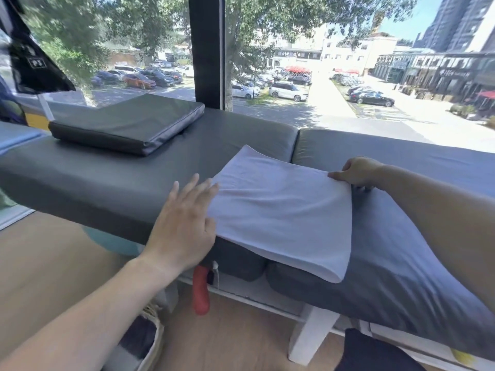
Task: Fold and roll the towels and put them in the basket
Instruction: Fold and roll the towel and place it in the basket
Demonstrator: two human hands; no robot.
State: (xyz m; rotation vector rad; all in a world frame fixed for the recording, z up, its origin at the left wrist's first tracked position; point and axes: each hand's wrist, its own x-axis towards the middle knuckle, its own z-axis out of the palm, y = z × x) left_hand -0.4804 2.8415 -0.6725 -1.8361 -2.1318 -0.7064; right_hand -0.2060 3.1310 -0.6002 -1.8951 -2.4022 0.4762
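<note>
Our folded white towel (281,215) lies across the front edge of the grey bench cushion (112,180), its near end overhanging. Our left hand (184,226) rests flat with fingers straight against its left edge; our right hand (359,172) pinches the far right corner. Pulling unevenly could skew the fold or drag the towel off. The woven basket (154,336) on the floor holds something dark, unclear.

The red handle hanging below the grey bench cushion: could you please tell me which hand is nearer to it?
Left. The left hand lies just above the red handle, at the white towel's left edge. The right hand pinches the towel's far right corner, well away.
</note>
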